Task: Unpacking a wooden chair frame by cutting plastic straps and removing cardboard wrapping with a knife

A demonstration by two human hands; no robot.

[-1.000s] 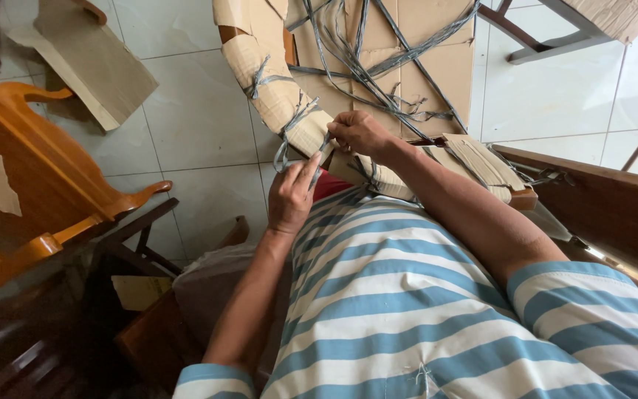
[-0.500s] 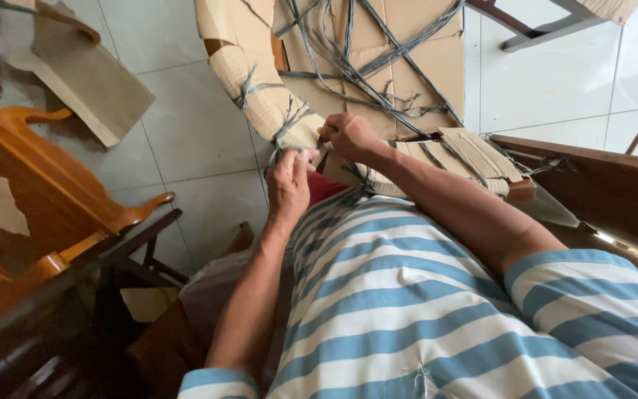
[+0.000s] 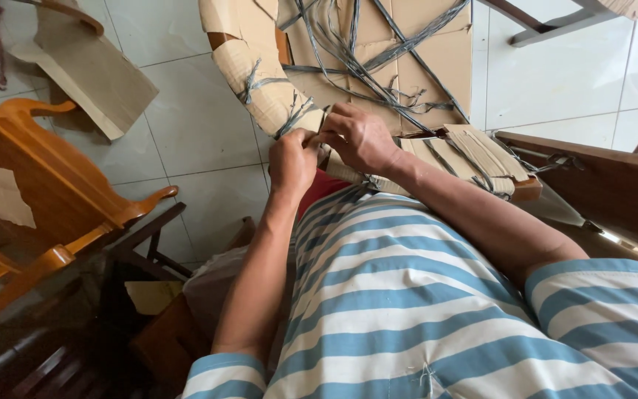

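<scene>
- Left hand (image 3: 293, 159) and right hand (image 3: 359, 137), fingers pinched on grey string (image 3: 300, 114).
- Cardboard-wrapped chair part (image 3: 260, 70) curves from upper left down toward the hands.

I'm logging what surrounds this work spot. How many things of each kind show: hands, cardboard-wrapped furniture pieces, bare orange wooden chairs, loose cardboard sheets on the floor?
Hands: 2, the left hand and right hand, both at the grey string
Cardboard-wrapped furniture piece: 1
Bare orange wooden chair: 1
Loose cardboard sheet on the tiled floor: 1
Total: 5
</scene>
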